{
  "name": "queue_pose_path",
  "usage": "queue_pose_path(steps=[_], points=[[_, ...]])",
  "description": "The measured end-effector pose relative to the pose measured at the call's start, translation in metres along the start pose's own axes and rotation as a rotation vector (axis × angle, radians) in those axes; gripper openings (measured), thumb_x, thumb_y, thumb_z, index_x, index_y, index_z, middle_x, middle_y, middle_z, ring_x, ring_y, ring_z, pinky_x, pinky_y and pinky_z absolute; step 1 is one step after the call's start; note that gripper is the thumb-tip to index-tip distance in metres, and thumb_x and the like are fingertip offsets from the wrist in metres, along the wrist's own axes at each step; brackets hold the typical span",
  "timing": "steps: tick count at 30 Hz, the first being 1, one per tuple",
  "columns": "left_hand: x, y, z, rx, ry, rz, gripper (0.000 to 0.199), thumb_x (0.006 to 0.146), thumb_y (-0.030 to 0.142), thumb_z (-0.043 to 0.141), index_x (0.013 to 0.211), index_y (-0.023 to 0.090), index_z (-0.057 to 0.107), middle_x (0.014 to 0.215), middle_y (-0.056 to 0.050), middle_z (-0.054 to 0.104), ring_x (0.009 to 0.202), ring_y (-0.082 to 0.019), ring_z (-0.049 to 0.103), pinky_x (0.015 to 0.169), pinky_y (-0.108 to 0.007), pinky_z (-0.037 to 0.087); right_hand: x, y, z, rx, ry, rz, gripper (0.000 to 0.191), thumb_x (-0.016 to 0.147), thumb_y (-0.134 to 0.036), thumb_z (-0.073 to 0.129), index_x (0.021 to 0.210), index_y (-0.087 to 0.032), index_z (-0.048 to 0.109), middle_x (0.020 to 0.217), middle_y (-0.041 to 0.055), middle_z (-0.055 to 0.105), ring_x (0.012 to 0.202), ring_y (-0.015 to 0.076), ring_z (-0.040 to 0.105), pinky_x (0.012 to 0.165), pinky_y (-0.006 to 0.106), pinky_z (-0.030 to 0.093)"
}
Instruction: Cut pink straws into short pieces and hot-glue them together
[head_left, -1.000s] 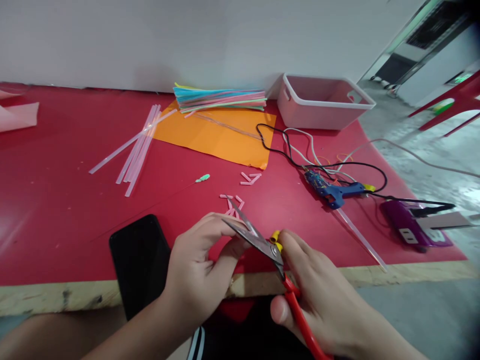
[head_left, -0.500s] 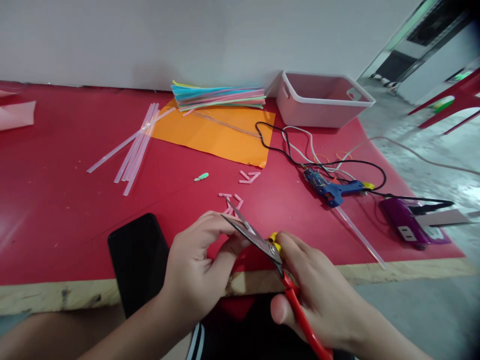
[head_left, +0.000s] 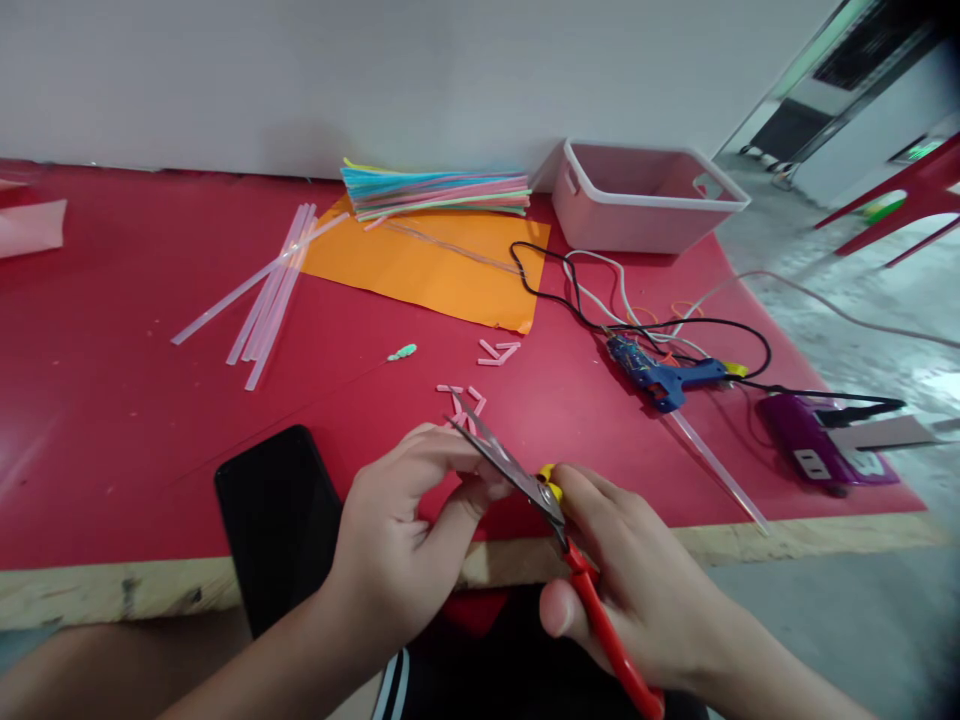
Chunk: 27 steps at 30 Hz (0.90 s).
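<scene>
Gripping red-handled scissors (head_left: 536,488) in the right hand (head_left: 637,570), with fingers closed around the handles and blades slightly parted. Beside the scissors' blades, bending left hand (head_left: 401,525) fingers nearly together; unable to tell whether pinching anything. With short pink pieces (head_left: 447,388) just past the scissors' tips, on the tabletop (head_left: 150,450). Probably stiff, fairly light, sharp at the tips; best held by the handles, clear of the blades.

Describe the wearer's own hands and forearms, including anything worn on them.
The left hand and right hand have no gloves. No sleeve, watch or bracelet shows on the left forearm or right forearm. No rings are visible, though some fingers are hidden.
</scene>
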<state>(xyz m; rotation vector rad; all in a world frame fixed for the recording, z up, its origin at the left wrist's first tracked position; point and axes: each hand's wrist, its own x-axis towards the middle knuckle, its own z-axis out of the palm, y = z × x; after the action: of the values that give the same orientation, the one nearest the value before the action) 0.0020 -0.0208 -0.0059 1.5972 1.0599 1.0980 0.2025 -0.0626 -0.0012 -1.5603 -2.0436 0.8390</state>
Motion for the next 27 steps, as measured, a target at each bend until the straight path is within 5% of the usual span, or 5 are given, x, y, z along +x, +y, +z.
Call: queue_pose_path(steps=[9, 14, 18, 23, 27], points=[[0.005, 0.010, 0.004, -0.278, 0.040, -0.176, 0.013, 0.087, 0.011, 0.070, 0.083, 0.023, 0.068, 0.084, 0.003, 0.073, 0.081, -0.010, 0.072, 0.077, -0.015, 0.057, 0.006, 0.001, -0.002, 0.245, 0.041, 0.084, 0.071, 0.085, -0.089, 0.041, 0.080, -0.019, 0.051, 0.069, -0.0008, 0.051, 0.059, 0.0123, 0.042, 0.052, 0.026, 0.036], [0.004, 0.006, 0.006, -0.321, -0.019, -0.269, 0.004, 0.088, 0.018, 0.073, 0.089, 0.022, 0.072, 0.087, 0.001, 0.076, 0.083, -0.011, 0.073, 0.077, -0.017, 0.058, 0.015, -0.009, -0.007, 0.512, -0.031, 0.280, 0.046, 0.091, -0.063, 0.061, 0.078, -0.019, 0.053, 0.064, -0.0044, 0.045, 0.055, 0.0101, 0.040, 0.048, 0.023, 0.035], [0.004, 0.005, 0.008, -0.253, -0.115, -0.293, 0.004, 0.089, 0.019, 0.070, 0.091, 0.022, 0.072, 0.089, 0.000, 0.077, 0.084, -0.012, 0.074, 0.079, -0.019, 0.058, 0.024, -0.007, -0.004, 0.657, -0.019, 0.258, 0.034, 0.093, -0.050, 0.064, 0.082, -0.019, 0.059, 0.065, -0.0045, 0.048, 0.055, 0.0102, 0.044, 0.050, 0.023, 0.039], [0.006, 0.003, 0.007, -0.086, -0.120, -0.122, 0.010, 0.089, 0.013, 0.065, 0.090, 0.021, 0.071, 0.085, 0.001, 0.075, 0.081, -0.012, 0.073, 0.079, -0.021, 0.057, 0.026, 0.001, 0.005, 0.890, -0.036, 0.316, 0.033, 0.093, -0.053, 0.065, 0.091, -0.020, 0.061, 0.063, -0.0064, 0.048, 0.050, 0.0090, 0.045, 0.048, 0.022, 0.039], [0.008, 0.003, 0.003, 0.222, -0.106, 0.165, 0.013, 0.087, 0.006, 0.062, 0.085, 0.016, 0.070, 0.081, -0.002, 0.072, 0.075, -0.012, 0.068, 0.072, -0.022, 0.054, 0.029, 0.002, 0.003, 0.803, -0.010, 0.313, 0.036, 0.093, -0.053, 0.064, 0.082, -0.020, 0.057, 0.063, -0.0060, 0.047, 0.052, 0.0088, 0.044, 0.050, 0.023, 0.038]])
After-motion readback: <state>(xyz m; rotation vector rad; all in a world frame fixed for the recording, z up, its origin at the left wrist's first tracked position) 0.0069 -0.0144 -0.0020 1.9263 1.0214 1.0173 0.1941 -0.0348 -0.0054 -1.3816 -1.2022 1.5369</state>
